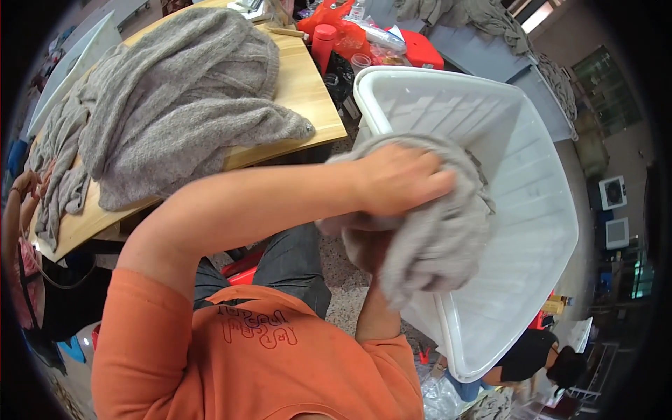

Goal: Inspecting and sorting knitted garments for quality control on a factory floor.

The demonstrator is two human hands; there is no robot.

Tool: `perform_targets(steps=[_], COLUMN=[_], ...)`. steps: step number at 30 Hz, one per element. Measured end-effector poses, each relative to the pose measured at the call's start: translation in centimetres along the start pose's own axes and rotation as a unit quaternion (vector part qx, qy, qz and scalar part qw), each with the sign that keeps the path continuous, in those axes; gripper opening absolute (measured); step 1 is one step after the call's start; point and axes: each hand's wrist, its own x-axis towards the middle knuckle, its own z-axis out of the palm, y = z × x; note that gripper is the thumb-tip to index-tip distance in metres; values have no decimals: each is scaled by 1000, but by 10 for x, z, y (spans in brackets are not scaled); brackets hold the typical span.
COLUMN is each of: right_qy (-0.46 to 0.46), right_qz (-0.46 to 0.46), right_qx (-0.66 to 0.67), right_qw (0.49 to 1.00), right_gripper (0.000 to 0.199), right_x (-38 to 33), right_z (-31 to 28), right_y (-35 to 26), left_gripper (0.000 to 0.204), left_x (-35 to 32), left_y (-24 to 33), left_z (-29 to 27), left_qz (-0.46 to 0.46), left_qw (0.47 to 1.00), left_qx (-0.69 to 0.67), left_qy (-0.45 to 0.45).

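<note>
A bunched grey knit garment (448,245) hangs over the near-left rim of a large white plastic bin (539,210). My left hand (409,180) is closed in a fist on its upper part, with the arm reaching across in front of me. My right forearm (380,315) goes up under the garment, and the cloth hides that hand's fingers. The garment's lower edge is blurred. A fluffy grey knit garment (182,98) lies heaped on the wooden table (308,105) to the left.
Behind the bin stand a red bottle (323,43), a red plastic bag (343,28) and a red box (420,50). More grey garments (483,21) lie at the back right. Another person's hand (28,185) is at the table's left end; a second person (532,357) sits beyond the bin.
</note>
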Motion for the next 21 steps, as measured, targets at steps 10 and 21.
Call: perform_targets(steps=[10, 21], right_qy=[-328, -350], right_qz=[-184, 208], right_qx=[-712, -663], right_qw=[594, 629], right_gripper=[52, 54], right_x=[-56, -70], right_z=[-23, -40], right_y=[90, 138], left_gripper=[49, 82], left_x=[18, -8], left_y=[24, 51], left_z=[-27, 11], left_qz=[22, -55], left_qw=[910, 840], left_qx=[-25, -531], left_qy=[412, 99])
